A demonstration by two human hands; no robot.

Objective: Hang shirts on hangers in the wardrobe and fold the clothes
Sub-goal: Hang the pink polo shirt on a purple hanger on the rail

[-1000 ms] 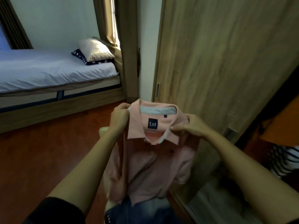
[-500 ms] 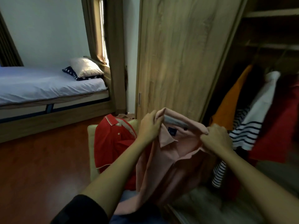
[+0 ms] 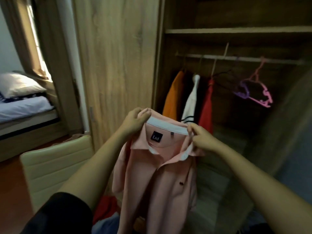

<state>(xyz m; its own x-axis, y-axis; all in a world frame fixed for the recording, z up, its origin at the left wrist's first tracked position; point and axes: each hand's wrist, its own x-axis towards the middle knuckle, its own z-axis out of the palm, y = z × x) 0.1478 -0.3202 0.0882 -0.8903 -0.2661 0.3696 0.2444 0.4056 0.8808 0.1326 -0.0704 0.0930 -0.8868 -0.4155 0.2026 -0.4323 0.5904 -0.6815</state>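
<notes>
I'm holding the pale pink cotton polo shirt (image 3: 157, 174) up by its collar. My left hand (image 3: 135, 120) is gripping one side, fingers curled, and my right hand (image 3: 200, 139) is pinching the other, so the shirt is hanging below both. Hanging step, I judge. Next I'm needing the empty pink plastic hanger (image 3: 260, 92), above-right of my right hand.

Hands: left hand (image 3: 135, 119) and right hand (image 3: 201, 138) pinch the pink shirt (image 3: 162, 174) by its collar.
Wardrobe (image 3: 236, 31): open, shirts hanging, pink hanger (image 3: 258, 89) bare.
</notes>
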